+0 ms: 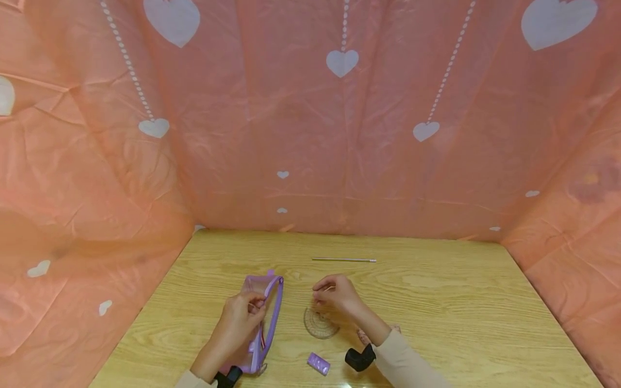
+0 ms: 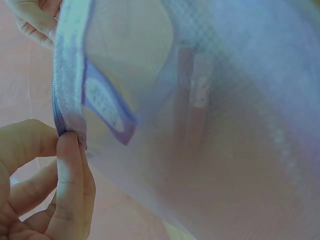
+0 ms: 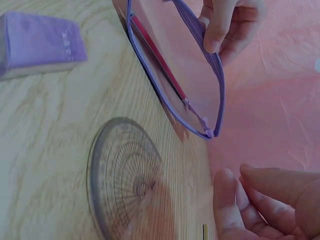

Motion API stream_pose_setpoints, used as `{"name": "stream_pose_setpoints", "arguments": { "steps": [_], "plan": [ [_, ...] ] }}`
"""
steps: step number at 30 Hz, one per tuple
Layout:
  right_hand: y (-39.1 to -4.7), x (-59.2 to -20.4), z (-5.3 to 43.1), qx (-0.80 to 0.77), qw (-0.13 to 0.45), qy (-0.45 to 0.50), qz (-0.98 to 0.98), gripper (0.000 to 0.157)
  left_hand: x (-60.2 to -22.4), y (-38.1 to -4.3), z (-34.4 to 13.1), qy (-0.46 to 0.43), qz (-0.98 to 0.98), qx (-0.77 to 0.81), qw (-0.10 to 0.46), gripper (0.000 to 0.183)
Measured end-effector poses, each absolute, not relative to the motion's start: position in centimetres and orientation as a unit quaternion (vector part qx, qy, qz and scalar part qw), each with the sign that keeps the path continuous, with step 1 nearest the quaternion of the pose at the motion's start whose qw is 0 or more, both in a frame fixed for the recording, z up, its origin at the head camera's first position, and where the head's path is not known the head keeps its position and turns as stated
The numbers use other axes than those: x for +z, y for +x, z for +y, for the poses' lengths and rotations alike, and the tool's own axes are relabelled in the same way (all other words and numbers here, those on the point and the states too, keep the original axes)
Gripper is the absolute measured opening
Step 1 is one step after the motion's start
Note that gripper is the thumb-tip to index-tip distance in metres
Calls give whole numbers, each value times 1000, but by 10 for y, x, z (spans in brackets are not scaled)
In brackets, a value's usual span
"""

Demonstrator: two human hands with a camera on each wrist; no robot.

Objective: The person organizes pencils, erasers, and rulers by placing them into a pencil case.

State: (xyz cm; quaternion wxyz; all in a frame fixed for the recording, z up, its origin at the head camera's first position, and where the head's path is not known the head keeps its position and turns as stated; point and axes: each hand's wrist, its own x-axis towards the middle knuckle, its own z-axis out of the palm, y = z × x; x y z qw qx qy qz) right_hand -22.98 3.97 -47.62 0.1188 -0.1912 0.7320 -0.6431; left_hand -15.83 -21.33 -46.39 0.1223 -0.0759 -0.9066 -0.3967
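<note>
Item 1: purple mesh pouch [image 1: 275, 320], on the left part of the wooden table [image 1: 436, 302]; its zip edge is being pinched between thumb and fingers of the left hand [image 1: 239, 318], and its mouth is being held open.

Item 2: slim red stick [image 3: 160, 57], seen inside the pouch; more than one long item is being dimly shown through the mesh.

Item 3: right hand [image 1: 338, 295], fingers loosely curled, raised near the clear protractor [image 1: 320, 325]; nothing is being visibly gripped.

Status, as judged: the pouch is being kept open and is partly filled. Outside it, the protractor, a purple-wrapped eraser [image 1: 318, 364] and a pencil [image 1: 344, 260] are being counted as not stowed; whether things are being packed or taken out cannot be told.

Surroundings: a pinkish patterned item [image 1: 363, 337] is being largely hidden by the right forearm, its kind unclear. The table is being enclosed by orange-pink sheeting [image 1: 301, 134] with white hearts.

Hindrance, as judged: the soft mouth could sag whenever its edge is not being supported.
</note>
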Motion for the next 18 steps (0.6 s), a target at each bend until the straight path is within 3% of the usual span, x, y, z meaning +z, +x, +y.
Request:
{"name": "stream_pose_setpoints", "arguments": {
  "steps": [18],
  "plan": [
    [-248, -477, 62, -633, 97, -176, 747, 18, -465, -159, -214, -73, -906, -399, 121, 16]
  ]
}}
